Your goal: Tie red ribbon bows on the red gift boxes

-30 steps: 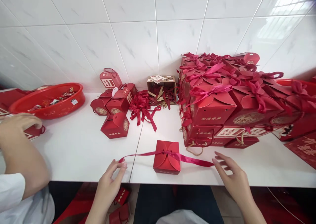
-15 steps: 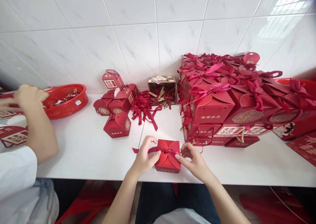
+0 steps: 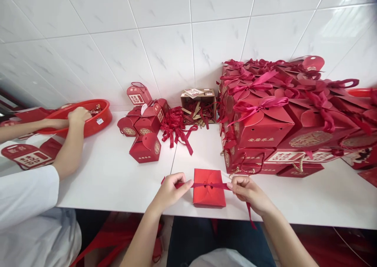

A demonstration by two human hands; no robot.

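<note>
A small red gift box (image 3: 208,188) sits near the front edge of the white table (image 3: 118,180). A dark pink ribbon (image 3: 210,186) runs across its lid. My left hand (image 3: 170,190) pinches the ribbon just left of the box. On the box's right side, my right hand (image 3: 249,190) pinches the other end, whose tail hangs over the table edge. Both hands are closed on the ribbon, which is stretched taut between them.
A big stack of ribbon-tied red boxes (image 3: 282,117) fills the right. Loose ribbons (image 3: 176,127), several small red boxes (image 3: 145,135) and a cardboard box of tags (image 3: 198,106) lie at the back. A co-worker's hand (image 3: 78,116) reaches into a red basin (image 3: 97,123) at left.
My hands came in from the ribbon's far ends to the box, then pulled the ribbon taut sideways. The co-worker's hand moved up into the red basin.
</note>
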